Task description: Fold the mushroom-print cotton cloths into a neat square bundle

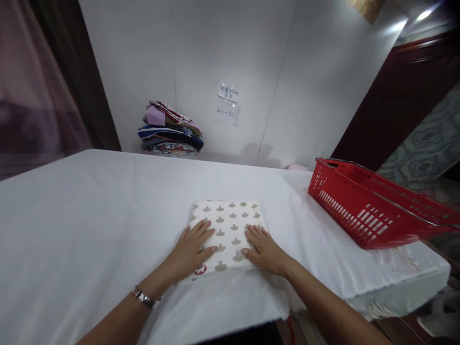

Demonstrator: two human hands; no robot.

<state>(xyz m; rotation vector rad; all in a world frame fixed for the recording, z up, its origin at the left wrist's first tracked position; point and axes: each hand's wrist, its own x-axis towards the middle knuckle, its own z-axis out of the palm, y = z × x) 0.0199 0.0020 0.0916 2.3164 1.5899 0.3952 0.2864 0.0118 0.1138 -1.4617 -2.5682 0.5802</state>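
Observation:
A folded white cloth with grey printed shapes lies flat as a neat rectangle near the front edge of the table. On its left side rests my left hand, palm down with fingers spread. My right hand lies the same way on the right side of the cloth, thumb pointing inward. Neither hand grips anything. A red round mark with a star shows at the cloth's near left corner. Whether the piece is a garment or a sheet cannot be made out.
A white sheet covers the table. At the right edge stands a red plastic basket with metal handles. Against the back wall is a stack of folded fabrics. Handwritten paper notes are stuck on the wall.

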